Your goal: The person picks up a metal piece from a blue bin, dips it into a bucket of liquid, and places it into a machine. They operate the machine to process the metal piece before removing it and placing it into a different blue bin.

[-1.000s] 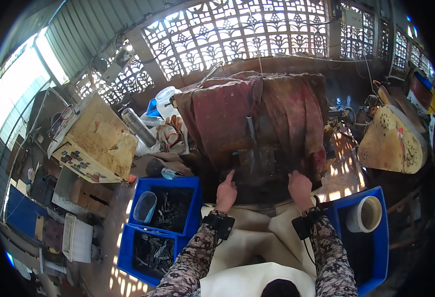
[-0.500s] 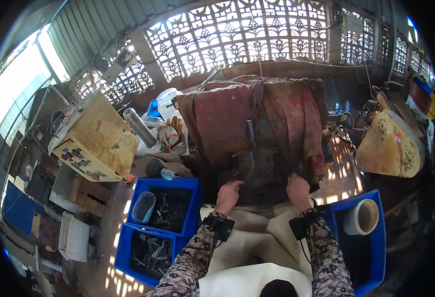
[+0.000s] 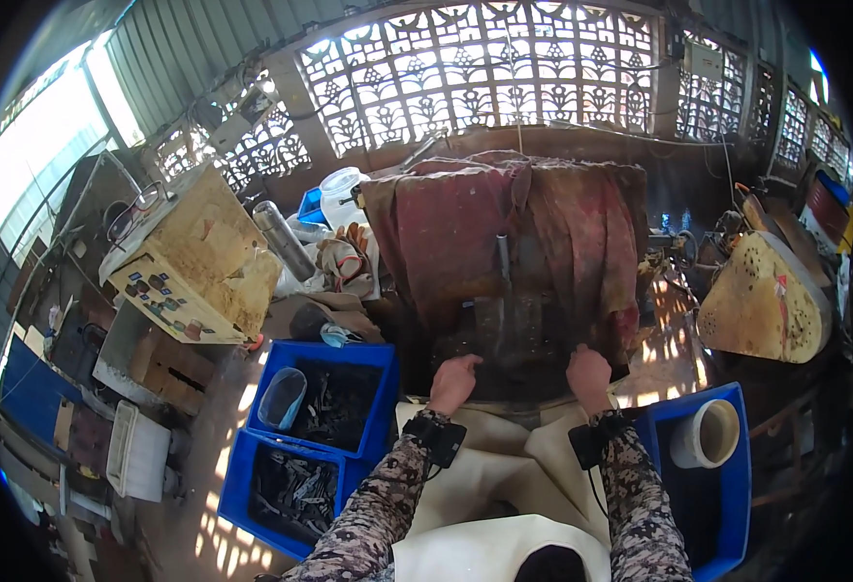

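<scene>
My left hand (image 3: 453, 381) is closed at the near edge of a dark machine bed, its fingertips turned inward. A short way to the right, my right hand (image 3: 589, 377) is also closed at that edge, fingers pointing forward. Whatever either hand grips is too dark and small to make out. Beyond them stands a machine draped with stained red cloth (image 3: 450, 228), hanging in two flaps. An upright metal rod (image 3: 504, 257) shows in the gap between the flaps. A cream apron (image 3: 484, 456) covers my lap below the hands.
To my left, blue bins (image 3: 394, 393) hold dark metal strips and a clear plastic tub (image 3: 283, 398). At right, another blue bin (image 3: 740, 485) contains a white bucket (image 3: 705, 434). A stained yellowish cabinet (image 3: 189, 257) stands at far left, and a yellowish machine guard (image 3: 766, 301) at right.
The whole view has shifted slightly. My two hands stay at the machine's near edge in nearly the same pose, with only a slight shift of the left fingers.
</scene>
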Action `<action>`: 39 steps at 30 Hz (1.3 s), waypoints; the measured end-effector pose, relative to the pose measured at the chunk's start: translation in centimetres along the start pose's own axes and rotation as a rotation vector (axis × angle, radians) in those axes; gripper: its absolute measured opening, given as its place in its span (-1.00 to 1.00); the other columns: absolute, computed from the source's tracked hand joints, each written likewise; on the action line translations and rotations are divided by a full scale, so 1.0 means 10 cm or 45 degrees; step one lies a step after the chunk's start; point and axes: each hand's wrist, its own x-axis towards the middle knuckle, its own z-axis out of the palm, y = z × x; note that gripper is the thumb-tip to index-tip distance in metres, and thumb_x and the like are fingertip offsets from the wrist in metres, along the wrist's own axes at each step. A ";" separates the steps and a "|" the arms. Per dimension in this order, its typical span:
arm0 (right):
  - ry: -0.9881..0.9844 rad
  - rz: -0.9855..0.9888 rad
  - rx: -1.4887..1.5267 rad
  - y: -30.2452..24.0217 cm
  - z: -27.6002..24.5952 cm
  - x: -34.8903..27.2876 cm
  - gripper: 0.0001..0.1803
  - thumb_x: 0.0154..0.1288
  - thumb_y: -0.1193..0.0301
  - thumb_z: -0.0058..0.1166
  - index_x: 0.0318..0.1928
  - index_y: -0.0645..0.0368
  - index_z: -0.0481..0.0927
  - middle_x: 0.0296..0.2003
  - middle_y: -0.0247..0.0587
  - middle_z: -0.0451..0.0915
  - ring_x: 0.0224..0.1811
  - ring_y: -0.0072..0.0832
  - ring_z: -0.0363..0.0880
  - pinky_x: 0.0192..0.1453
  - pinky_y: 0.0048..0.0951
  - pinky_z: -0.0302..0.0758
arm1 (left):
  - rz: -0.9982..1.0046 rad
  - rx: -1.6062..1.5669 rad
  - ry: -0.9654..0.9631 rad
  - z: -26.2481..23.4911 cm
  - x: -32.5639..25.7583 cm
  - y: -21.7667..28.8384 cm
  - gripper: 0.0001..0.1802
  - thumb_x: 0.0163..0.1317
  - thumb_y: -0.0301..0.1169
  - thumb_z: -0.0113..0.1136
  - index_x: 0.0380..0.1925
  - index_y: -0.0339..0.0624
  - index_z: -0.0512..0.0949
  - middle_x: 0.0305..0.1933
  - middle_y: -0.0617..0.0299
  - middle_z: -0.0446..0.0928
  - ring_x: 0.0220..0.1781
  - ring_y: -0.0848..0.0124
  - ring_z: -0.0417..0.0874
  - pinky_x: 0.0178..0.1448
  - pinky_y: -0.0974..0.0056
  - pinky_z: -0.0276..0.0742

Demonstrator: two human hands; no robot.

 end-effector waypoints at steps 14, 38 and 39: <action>-0.091 0.121 -0.104 0.06 0.10 0.06 -0.80 0.28 0.37 -0.03 -0.31 0.21 0.60 -0.34 0.03 0.69 -0.23 -0.02 0.70 -0.15 -0.07 0.64 | -0.009 0.060 0.027 0.00 0.00 -0.02 -0.71 0.17 -0.46 -0.01 -0.18 -0.05 0.66 -0.20 -0.06 0.64 -0.04 0.00 0.62 0.04 0.00 0.52; -0.032 0.102 -0.054 0.03 0.01 0.01 -0.77 0.31 0.26 0.01 -0.24 0.14 0.61 -0.31 0.07 0.66 -0.19 0.03 0.66 -0.13 0.01 0.58 | -0.047 0.001 0.058 -0.04 -0.02 0.02 -0.70 0.18 -0.46 -0.03 -0.20 -0.09 0.67 -0.17 -0.04 0.65 -0.03 0.01 0.63 0.06 0.02 0.52; -0.033 0.111 -0.064 0.00 -0.02 0.00 -0.77 0.32 0.25 0.01 -0.24 0.13 0.61 -0.32 0.06 0.66 -0.19 0.03 0.66 -0.13 0.01 0.58 | -0.063 -0.001 0.052 -0.05 -0.03 0.04 -0.71 0.18 -0.46 -0.03 -0.20 -0.09 0.67 -0.17 -0.03 0.65 -0.04 0.01 0.63 0.06 0.02 0.52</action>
